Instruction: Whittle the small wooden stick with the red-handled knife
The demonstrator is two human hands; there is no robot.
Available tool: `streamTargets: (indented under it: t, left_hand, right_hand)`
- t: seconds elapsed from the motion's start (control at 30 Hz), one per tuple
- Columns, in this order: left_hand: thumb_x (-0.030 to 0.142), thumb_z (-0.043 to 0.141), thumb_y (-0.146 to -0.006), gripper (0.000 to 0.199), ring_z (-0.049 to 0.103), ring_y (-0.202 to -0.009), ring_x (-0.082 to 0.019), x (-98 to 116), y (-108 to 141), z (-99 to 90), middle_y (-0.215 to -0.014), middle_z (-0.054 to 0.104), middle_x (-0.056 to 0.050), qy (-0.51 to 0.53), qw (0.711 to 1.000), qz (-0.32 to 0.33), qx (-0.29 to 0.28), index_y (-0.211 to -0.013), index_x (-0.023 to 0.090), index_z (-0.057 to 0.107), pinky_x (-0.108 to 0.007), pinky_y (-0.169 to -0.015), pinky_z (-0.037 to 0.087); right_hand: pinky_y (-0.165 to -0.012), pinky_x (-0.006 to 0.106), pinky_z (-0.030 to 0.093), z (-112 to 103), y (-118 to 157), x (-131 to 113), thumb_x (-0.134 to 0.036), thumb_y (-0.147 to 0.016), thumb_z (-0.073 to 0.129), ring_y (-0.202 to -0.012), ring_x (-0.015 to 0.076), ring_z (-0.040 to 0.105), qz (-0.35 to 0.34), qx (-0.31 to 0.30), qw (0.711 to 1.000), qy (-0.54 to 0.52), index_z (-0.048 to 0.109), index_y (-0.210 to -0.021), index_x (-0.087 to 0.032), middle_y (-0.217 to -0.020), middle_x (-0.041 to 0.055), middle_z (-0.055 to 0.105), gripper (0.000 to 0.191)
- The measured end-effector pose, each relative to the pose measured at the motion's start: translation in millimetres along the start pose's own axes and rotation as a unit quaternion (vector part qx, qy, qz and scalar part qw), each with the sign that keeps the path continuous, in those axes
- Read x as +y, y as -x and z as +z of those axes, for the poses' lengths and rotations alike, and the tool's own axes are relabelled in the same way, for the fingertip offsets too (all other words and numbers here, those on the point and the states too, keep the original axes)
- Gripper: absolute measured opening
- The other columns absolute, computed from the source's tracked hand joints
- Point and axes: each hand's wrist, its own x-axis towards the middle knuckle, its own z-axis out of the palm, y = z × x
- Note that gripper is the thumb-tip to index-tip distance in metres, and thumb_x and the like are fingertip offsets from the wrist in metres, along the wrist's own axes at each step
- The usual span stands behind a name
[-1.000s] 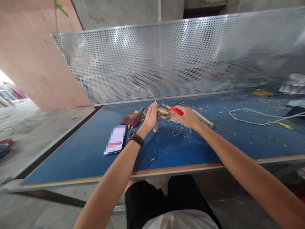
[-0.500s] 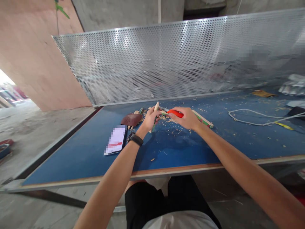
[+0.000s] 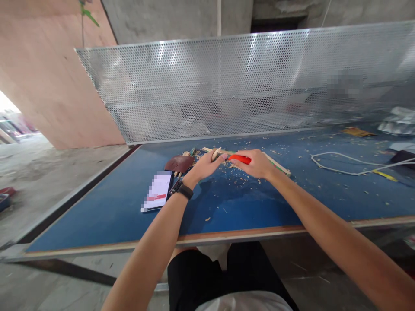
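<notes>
Near the middle of the blue table, my left hand (image 3: 206, 166) is closed around a pale wooden piece (image 3: 216, 154), whose pointed tip sticks up past the fingers. My right hand (image 3: 257, 164) grips a red-handled tool (image 3: 240, 159) just to the right. The tool's working end is hidden near the left thumb. Wood shavings (image 3: 243, 170) lie under and around both hands. A green-and-wood strip (image 3: 276, 165) rests on the table beyond my right hand.
A phone (image 3: 157, 192) and a dark red curved piece (image 3: 179, 163) lie left of my left hand. A perforated metal panel (image 3: 207, 90) stands along the back of the table (image 3: 106, 207). A white cable (image 3: 340, 172) loops at right.
The wooden piece in my left hand has tilted over, and the left hand has turned with its thumb reaching toward the red tool. My right hand has barely shifted.
</notes>
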Motion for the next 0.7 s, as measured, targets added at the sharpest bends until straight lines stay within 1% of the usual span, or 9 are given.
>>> streamTargets:
  t: [0.07,0.13,0.23,0.37,0.53,0.63,0.7]
  left_hand:
    - [0.061,0.057,-0.102,0.047,0.038,-0.066,-0.015,0.8,0.2,-1.6,-0.071,0.048,0.000,-0.006,1.000,-0.002,-0.018,-0.078,0.021,0.053,-0.030,-0.063,0.031]
    - [0.062,0.057,-0.102,0.048,0.038,-0.067,-0.015,-0.7,-0.5,-1.8,-0.071,0.048,0.000,0.001,1.000,-0.007,-0.028,-0.078,0.021,0.054,-0.030,-0.063,0.031]
    - [0.065,0.061,-0.099,0.051,0.037,-0.066,-0.015,-4.5,-1.3,-1.4,-0.070,0.046,0.000,0.019,0.999,-0.015,-0.024,-0.075,0.021,0.051,-0.030,-0.061,0.030]
    - [0.067,0.064,-0.096,0.053,0.033,-0.063,-0.015,-6.8,-0.3,-1.6,-0.067,0.042,0.001,0.023,1.000,-0.012,-0.018,-0.071,0.022,0.048,-0.031,-0.058,0.025]
    - [0.067,0.068,-0.093,0.059,0.028,-0.062,-0.014,-9.3,-1.6,0.0,-0.065,0.037,0.002,-0.011,1.000,-0.006,0.005,-0.066,0.023,0.039,-0.032,-0.058,0.022]
    - [0.068,0.072,-0.090,0.063,0.026,-0.058,-0.013,-13.4,-3.6,1.7,-0.062,0.032,0.003,0.011,1.000,-0.015,-0.001,-0.064,0.024,0.036,-0.032,-0.056,0.018]
    - [0.069,0.073,-0.088,0.064,0.025,-0.055,-0.012,-16.2,-4.6,2.8,-0.060,0.032,0.003,0.036,0.999,-0.030,-0.009,-0.064,0.024,0.036,-0.031,-0.054,0.016]
  right_hand:
    - [-0.070,0.036,0.044,0.2,0.0,2.1,-0.065,-0.098,0.059,-0.081,0.0250,0.071,0.005,-0.009,1.000,-0.004,0.084,-0.115,-0.029,-0.097,0.0057,0.082,0.047]
    - [-0.070,0.036,0.045,1.0,-0.3,3.2,-0.065,-0.098,0.059,-0.082,0.0253,0.071,0.003,-0.015,1.000,-0.016,0.084,-0.118,-0.028,-0.099,0.0061,0.083,0.048]
    - [-0.070,0.036,0.046,2.6,-1.1,3.5,-0.065,-0.097,0.060,-0.082,0.0257,0.072,-0.006,-0.013,1.000,-0.024,0.085,-0.117,-0.028,-0.099,0.0061,0.083,0.048]
    - [-0.069,0.037,0.046,4.7,-1.9,3.0,-0.065,-0.098,0.058,-0.079,0.0259,0.071,-0.016,-0.008,1.000,-0.009,0.086,-0.115,-0.029,-0.091,0.0059,0.082,0.048]
    - [-0.069,0.038,0.047,7.2,-0.7,2.9,-0.065,-0.096,0.061,-0.081,0.0278,0.073,0.006,0.006,1.000,0.024,0.085,-0.119,-0.033,-0.093,0.0067,0.083,0.047]
    - [-0.068,0.039,0.047,8.0,0.0,1.6,-0.066,-0.095,0.062,-0.079,0.0290,0.073,0.019,0.006,0.999,0.046,0.086,-0.119,-0.034,-0.087,0.0065,0.082,0.046]
    - [-0.068,0.039,0.047,8.0,-0.3,0.0,-0.066,-0.094,0.062,-0.081,0.0302,0.074,0.023,0.004,0.998,0.056,0.086,-0.119,-0.034,-0.089,0.0067,0.082,0.047]
